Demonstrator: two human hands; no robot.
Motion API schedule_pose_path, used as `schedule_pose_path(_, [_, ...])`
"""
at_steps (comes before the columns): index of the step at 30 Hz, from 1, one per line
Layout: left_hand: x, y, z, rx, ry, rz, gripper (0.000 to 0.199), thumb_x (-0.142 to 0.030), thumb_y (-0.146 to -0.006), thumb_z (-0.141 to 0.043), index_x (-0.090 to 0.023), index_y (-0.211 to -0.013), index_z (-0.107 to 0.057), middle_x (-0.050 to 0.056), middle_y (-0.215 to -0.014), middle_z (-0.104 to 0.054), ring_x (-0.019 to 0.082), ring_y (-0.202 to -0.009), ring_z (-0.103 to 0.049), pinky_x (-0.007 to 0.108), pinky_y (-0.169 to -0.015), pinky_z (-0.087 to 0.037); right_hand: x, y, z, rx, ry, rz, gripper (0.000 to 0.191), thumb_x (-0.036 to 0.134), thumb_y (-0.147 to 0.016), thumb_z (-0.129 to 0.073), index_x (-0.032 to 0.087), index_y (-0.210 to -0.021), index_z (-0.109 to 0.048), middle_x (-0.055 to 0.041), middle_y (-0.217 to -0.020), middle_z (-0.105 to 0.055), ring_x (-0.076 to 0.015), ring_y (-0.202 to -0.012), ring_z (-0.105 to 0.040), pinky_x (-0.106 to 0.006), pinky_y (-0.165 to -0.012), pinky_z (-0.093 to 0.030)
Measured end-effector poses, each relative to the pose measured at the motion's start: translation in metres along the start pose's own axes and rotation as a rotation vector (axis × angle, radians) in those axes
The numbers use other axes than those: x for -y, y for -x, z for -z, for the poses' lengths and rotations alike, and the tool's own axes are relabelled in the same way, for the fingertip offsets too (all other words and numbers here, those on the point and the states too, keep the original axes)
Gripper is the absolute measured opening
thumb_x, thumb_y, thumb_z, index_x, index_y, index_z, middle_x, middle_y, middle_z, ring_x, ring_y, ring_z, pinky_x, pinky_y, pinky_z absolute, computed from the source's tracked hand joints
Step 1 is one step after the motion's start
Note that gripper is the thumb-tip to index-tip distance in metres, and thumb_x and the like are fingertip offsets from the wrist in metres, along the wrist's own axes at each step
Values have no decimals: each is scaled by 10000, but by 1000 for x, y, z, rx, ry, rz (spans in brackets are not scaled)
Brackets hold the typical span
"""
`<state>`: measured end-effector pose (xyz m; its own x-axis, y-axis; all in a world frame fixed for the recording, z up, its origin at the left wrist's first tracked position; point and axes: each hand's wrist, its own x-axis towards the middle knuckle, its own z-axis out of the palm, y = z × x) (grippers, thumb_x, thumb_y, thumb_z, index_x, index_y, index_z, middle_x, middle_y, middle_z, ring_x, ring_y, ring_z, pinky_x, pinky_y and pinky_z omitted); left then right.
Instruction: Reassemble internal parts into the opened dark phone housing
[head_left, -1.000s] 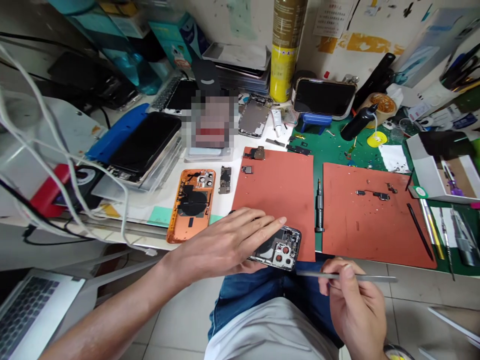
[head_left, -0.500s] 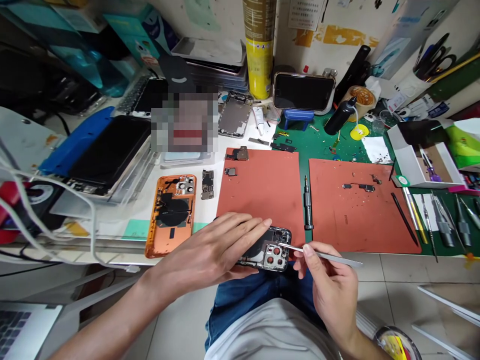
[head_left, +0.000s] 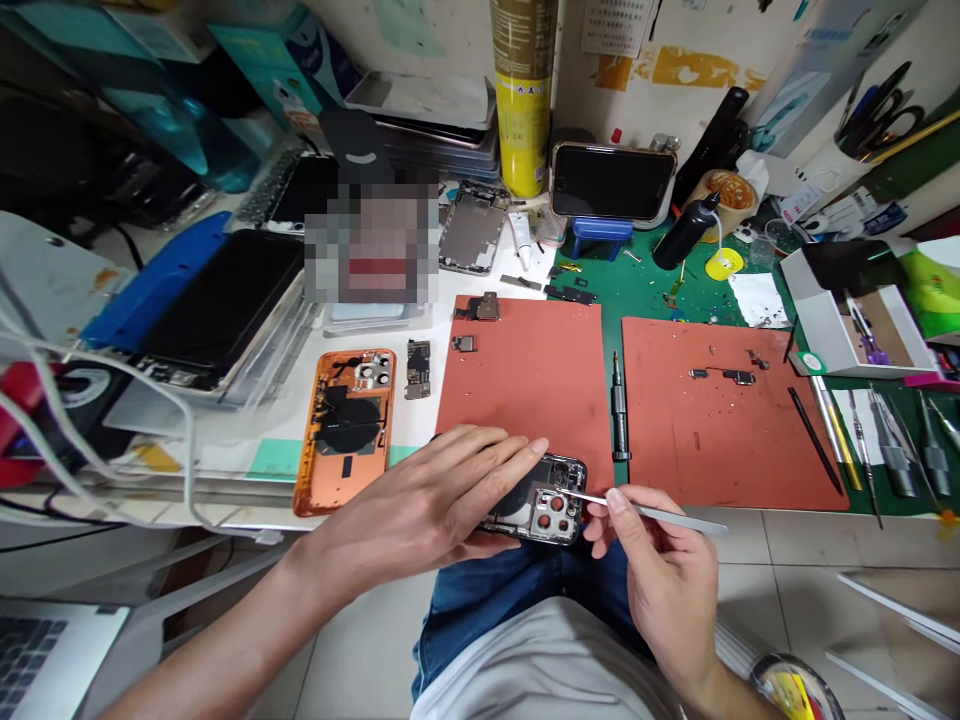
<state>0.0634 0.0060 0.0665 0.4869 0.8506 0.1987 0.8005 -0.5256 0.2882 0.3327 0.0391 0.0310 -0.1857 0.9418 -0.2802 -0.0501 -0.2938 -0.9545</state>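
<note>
A dark phone housing [head_left: 553,515] with a camera cut-out juts over the front edge of the left red mat [head_left: 532,370]. My left hand [head_left: 450,500] wraps round its left part, fingers across the top and thumb below. Between the thumb and fingers of my right hand [head_left: 660,560] are metal tweezers [head_left: 682,518], their tips touching the housing just above the camera area. To the left lie an orange phone housing [head_left: 347,425] and a small circuit board [head_left: 418,370]. Two small camera parts rest on the left mat's upper left corner.
A black screwdriver [head_left: 619,410] lies between the mats. Small parts sit on the right red mat [head_left: 727,440], with several tools beyond it. At the back stand a yellow can [head_left: 522,130] and a phone on a blue stand [head_left: 602,232]. White cables cross the left side.
The view has shifted very slightly, so the bench appears a little further right. Both hands keep the same hold on the housing and tweezers.
</note>
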Motion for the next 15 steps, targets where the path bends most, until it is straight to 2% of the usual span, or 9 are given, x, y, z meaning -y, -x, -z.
schedule_pose_path(9, [-1, 1, 1, 1, 29, 16, 782, -352, -1051, -708, -64, -1670, -328, 178, -1434, -688, 306, -1381, -590, 451, -1201, -466, 2, 3, 1, -21, 12, 48, 149, 345, -1009, -781, 200, -1030, -807, -71, -843, -815, -178, -661, -753, -289, -628, -638])
schedule_pose_path(12, [-2, -1, 4, 3, 56, 35, 777, -336, -1052, -703, -80, -1676, -318, 176, -1411, -698, 303, -1370, -601, 440, -1193, -478, 4, 5, 5, -32, 92, 178, 76, 261, -1007, -771, 229, -1055, -820, -55, -853, -822, -179, -680, -772, -278, -639, -651])
schedule_pose_path(15, [-3, -4, 7, 16, 75, 52, 751, -339, -1068, -673, -96, -1680, -312, 169, -1397, -703, 296, -1360, -603, 433, -1186, -485, 6, 5, 9, 4, 241, 405, 192, 138, -978, -752, 271, -1090, -834, -41, -899, -825, -185, -692, -780, -283, -622, -649])
